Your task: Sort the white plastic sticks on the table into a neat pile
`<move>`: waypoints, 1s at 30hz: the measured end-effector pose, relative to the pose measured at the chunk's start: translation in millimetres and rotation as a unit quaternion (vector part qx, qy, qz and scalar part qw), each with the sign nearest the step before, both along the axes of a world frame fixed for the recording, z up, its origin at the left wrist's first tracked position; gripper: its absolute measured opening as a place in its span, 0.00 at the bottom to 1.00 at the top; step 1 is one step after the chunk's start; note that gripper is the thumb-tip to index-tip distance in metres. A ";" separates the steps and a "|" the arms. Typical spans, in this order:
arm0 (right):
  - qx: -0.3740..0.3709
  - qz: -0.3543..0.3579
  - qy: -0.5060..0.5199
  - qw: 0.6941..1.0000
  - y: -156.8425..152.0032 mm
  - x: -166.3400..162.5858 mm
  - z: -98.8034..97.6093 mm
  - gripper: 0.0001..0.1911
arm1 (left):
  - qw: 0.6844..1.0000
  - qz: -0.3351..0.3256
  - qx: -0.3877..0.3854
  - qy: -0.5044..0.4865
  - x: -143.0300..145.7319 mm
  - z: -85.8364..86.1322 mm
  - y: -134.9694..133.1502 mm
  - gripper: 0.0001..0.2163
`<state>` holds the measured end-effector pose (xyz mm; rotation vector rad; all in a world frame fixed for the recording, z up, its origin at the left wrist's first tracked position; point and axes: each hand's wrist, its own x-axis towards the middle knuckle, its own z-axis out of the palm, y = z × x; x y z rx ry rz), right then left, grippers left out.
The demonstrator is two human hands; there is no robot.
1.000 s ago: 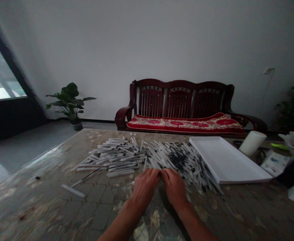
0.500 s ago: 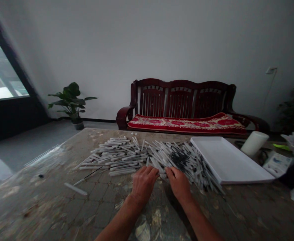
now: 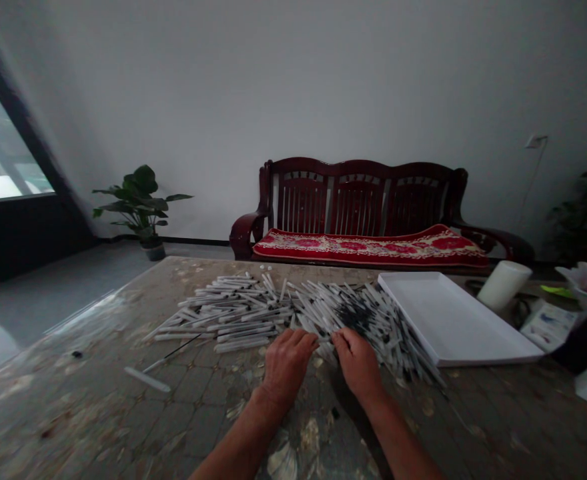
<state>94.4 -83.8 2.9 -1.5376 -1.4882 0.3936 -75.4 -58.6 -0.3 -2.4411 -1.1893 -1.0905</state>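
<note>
A big heap of white pen barrels (image 3: pixel 253 313) lies across the patterned table (image 3: pixel 98 393), with dark-tipped ones bunched at the heap's middle right (image 3: pixel 363 317). My left hand (image 3: pixel 286 363) rests at the heap's near edge, knuckles up and fingers curled down onto the pens. My right hand (image 3: pixel 356 360) is beside it, a small gap between them, fingertips curled into the same edge of the heap. What the fingers pinch is hidden under them.
A white tray (image 3: pixel 448 320) lies right of the heap, with a white cup (image 3: pixel 503 283) and papers (image 3: pixel 548 323) beyond it. One loose white barrel (image 3: pixel 147 380) and a thin refill (image 3: pixel 171 353) lie to the left. A wooden bench (image 3: pixel 363 213) and potted plant (image 3: pixel 141 203) stand behind.
My hands, touching fingertip to fingertip a second ago, have parted slightly and shifted a little forward into the heap's edge.
</note>
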 end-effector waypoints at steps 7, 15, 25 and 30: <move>0.011 0.023 0.033 0.999 -1.7 -1.4 5.2 0.13 | 1.000 0.015 -0.001 -0.001 -1.1 -2.5 2.4 0.04; 0.025 0.034 0.042 0.998 -0.6 -0.5 5.3 0.12 | 1.000 0.016 0.003 -0.001 0.3 -3.2 2.5 0.06; 0.007 0.018 0.023 1.000 -0.5 0.2 4.2 0.13 | 1.000 0.020 -0.001 0.000 0.6 -4.3 2.8 0.07; -0.016 -0.010 -0.018 1.000 -1.2 -2.3 5.6 0.17 | 1.000 0.013 -0.011 0.008 2.2 -2.9 1.1 0.05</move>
